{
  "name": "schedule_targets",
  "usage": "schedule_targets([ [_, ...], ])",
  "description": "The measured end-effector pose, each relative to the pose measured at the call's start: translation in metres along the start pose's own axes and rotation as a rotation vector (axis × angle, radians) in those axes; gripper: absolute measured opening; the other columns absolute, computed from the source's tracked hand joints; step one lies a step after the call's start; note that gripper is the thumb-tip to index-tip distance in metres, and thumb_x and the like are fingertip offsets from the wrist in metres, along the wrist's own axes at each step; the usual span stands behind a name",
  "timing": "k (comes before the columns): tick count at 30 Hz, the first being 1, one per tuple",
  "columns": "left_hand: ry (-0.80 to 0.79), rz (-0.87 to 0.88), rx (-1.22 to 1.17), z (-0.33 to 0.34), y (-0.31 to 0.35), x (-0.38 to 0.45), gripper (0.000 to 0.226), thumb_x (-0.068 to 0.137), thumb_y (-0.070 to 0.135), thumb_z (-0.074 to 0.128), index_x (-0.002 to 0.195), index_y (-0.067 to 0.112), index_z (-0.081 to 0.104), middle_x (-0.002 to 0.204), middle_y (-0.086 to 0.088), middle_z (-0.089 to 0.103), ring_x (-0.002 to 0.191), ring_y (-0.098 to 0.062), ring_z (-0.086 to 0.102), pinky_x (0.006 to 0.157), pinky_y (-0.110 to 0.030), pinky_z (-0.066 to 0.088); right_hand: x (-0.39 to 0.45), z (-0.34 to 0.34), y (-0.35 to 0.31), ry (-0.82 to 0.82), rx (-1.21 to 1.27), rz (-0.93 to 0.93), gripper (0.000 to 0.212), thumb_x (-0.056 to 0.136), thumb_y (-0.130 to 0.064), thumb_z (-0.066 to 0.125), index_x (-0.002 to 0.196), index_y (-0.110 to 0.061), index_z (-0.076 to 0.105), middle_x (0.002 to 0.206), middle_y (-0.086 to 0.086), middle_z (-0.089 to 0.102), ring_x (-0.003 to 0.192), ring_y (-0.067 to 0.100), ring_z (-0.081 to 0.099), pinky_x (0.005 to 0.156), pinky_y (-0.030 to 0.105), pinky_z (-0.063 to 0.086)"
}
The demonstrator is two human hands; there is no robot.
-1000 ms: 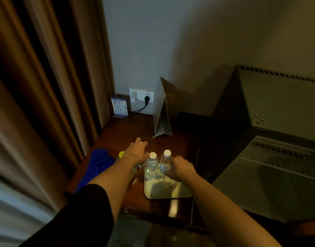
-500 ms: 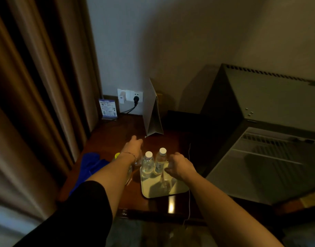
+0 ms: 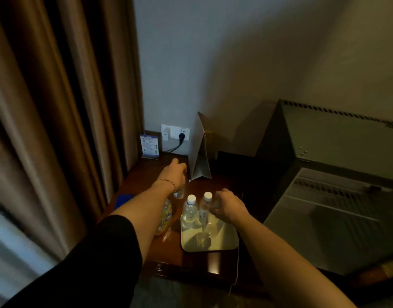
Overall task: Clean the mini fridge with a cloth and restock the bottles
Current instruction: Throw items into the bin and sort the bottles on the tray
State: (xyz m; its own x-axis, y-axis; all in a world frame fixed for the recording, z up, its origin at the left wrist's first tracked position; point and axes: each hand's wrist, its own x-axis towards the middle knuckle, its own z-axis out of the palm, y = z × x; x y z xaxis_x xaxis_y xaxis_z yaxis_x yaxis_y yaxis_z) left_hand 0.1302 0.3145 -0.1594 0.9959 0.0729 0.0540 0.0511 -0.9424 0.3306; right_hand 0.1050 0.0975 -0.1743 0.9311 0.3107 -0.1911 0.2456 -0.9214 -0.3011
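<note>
- Two clear water bottles [image 3: 194, 211] with white caps stand upright side by side on the pale tray [image 3: 222, 243], which sits on the dark wooden desk [image 3: 144, 174] just left of the mini fridge [image 3: 337, 174].
- Our right hand [image 3: 224, 206] is curled at the right-hand bottle, fingers around its upper body as far as we can tell.
- Our left hand [image 3: 174, 175] reaches further back, and a clear item shows just under it; whether it holds that, we cannot tell in this gloom.
- Handling, by our guess: thin plastic, light, smooth, likely to dent if squeezed, so we take each around the body below the shoulder, not by the cap.
- Count so far: two capped bottles on the tray, one yellow-labelled bottle [image 3: 165, 216] beside our left forearm, one blue cloth [image 3: 122, 200] at the desk's left edge.
- Further out: one folded card stand [image 3: 200, 156], one wall socket [image 3: 175, 132] with a plug in it, brown curtains [image 3: 57, 107] on the left.
</note>
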Motion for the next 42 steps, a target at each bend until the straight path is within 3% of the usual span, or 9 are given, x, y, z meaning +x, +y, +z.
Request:
schedule_targets([
  [14,0.147,-0.134,0.1,-0.029,0.088,-0.128,0.024,0.096,0.019,0.051,0.118,0.011,0.059,0.121,-0.013,0.045,0.098,-0.038,0.058,0.077,-0.037,0.043,-0.089,-0.032,0.037,-0.056,-0.024,-0.256,0.038,0.087,-0.036,0.071,0.12,-0.02,0.061,0.117,0.004,0.054,0.101,0.026,0.06,0.089,0.043,0.055],
  [20,0.142,-0.26,0.074,-0.023,0.117,-0.2,0.02,0.094,0.021,0.051,0.112,0.016,0.06,0.119,-0.012,0.044,0.096,-0.04,0.058,0.084,-0.044,0.05,-0.14,-0.017,0.063,-0.105,-0.028,-0.361,0.041,0.084,-0.038,0.071,0.121,-0.024,0.06,0.117,0.002,0.058,0.097,0.021,0.061,0.086,0.039,0.056],
  [26,0.039,-0.286,0.051,0.007,0.138,-0.262,0.027,0.093,0.021,0.052,0.119,0.019,0.06,0.133,-0.011,0.047,0.11,-0.035,0.055,0.089,-0.039,0.049,-0.186,-0.003,0.078,-0.134,-0.039,-0.365,0.038,0.089,-0.029,0.071,0.125,-0.02,0.06,0.123,0.003,0.06,0.108,0.023,0.059,0.092,0.034,0.05],
  [30,-0.01,-0.275,0.021,0.035,0.162,-0.302,0.026,0.092,0.021,0.052,0.116,0.018,0.06,0.128,-0.009,0.045,0.108,-0.037,0.056,0.089,-0.043,0.05,-0.227,0.002,0.096,-0.166,-0.038,-0.338,0.03,0.089,-0.028,0.07,0.115,-0.017,0.061,0.118,0.004,0.056,0.103,0.023,0.059,0.095,0.04,0.052],
  [33,-0.04,-0.241,-0.002,0.058,0.185,-0.337,0.022,0.092,0.022,0.054,0.112,0.018,0.06,0.121,-0.008,0.046,0.106,-0.034,0.056,0.089,-0.041,0.049,-0.268,0.005,0.113,-0.195,-0.052,-0.28,0.042,0.082,-0.033,0.076,0.118,-0.02,0.059,0.116,0.003,0.059,0.103,0.023,0.061,0.095,0.044,0.054],
  [42,-0.168,-0.092,-0.063,0.143,0.273,-0.439,0.022,0.09,0.026,0.058,0.112,0.022,0.062,0.117,-0.003,0.045,0.101,-0.028,0.059,0.091,-0.042,0.052,-0.424,0.035,0.197,-0.143,-0.075,-0.143,0.025,0.089,-0.039,0.069,0.105,-0.023,0.059,0.119,-0.001,0.049,0.096,0.02,0.056,0.085,0.04,0.053],
])
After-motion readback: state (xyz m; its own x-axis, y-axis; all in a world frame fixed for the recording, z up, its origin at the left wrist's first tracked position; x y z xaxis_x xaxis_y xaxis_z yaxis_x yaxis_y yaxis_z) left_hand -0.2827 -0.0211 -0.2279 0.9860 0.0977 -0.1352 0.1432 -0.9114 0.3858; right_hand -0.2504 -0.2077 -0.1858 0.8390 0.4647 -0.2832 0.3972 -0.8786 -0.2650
